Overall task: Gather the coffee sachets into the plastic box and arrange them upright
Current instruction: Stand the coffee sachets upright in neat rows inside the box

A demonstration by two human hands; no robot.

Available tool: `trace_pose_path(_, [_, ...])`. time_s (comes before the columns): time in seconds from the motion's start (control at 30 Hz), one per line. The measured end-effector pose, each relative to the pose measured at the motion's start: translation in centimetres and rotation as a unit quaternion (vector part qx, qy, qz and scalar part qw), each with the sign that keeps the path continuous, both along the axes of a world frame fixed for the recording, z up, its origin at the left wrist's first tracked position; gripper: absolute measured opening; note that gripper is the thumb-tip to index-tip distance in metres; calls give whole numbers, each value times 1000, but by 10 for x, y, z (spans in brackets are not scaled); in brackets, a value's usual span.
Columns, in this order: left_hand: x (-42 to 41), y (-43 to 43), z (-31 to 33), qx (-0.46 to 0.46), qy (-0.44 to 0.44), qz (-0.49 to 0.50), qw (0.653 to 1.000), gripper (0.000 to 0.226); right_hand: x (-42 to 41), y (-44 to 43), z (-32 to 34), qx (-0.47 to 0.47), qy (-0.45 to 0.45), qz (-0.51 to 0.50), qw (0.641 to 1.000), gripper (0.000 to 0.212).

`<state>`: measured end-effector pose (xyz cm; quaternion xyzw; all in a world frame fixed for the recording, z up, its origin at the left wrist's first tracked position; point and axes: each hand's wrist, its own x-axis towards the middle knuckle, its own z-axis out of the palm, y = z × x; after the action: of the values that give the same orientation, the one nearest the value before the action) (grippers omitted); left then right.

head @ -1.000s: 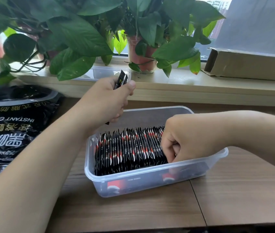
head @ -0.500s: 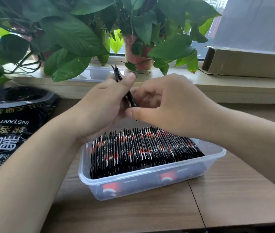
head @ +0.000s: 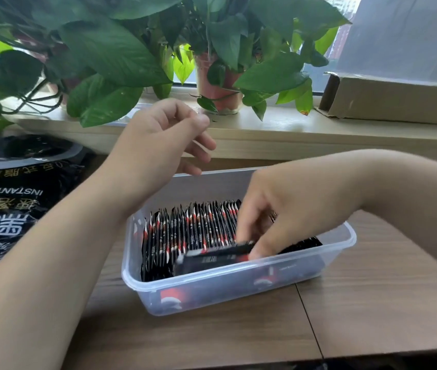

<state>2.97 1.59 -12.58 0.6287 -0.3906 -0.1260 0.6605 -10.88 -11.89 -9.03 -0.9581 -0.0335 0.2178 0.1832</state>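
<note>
- Black foil bag (head: pixel 11 204), far left: print reads "INSTANT CO…", upside down.
- Left hand (head: pixel 158 140), above the box's far-left corner: fingers loosely curled, empty; half a second ago it held a sachet.
- Clear plastic box (head: pixel 238 287) on wooden table (head: pixel 372 303): black-and-red coffee sachets (head: pixel 193 228) stand upright in a row.
- Right hand (head: pixel 286 209): pinches single sachet (head: pixel 212 259), lying lengthwise along the near wall; earlier raised beside the left hand.

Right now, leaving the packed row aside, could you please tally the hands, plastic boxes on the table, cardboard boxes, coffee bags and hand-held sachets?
Hands: 2, the left hand and the right hand
Plastic box: 1
Cardboard box: 1
Instant-coffee bag: 1
Held sachet, pinched by the right hand: 1
Total: 6
</note>
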Motion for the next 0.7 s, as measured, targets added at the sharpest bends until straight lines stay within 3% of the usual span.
trace_pose_path(0.2, [2, -2, -4, 29, -19, 0, 999, 11, 24, 29, -29, -2, -70, 47, 996, 35])
trace_pose_path(0.4, [1, -2, -3, 44, -39, -2, 998, 13, 5, -2, -5, -5, -67, -22, 997, 34])
trace_pose_path(0.57, [3, -2, -8, 69, -79, 4, 995, 16, -19, -22, 9, -4, 11, -77, 997, 14])
trace_pose_path(0.7, [2, -1, -9, 92, -109, -19, 990, 20, -22, -23, -7, -71, -7, -54, 996, 32])
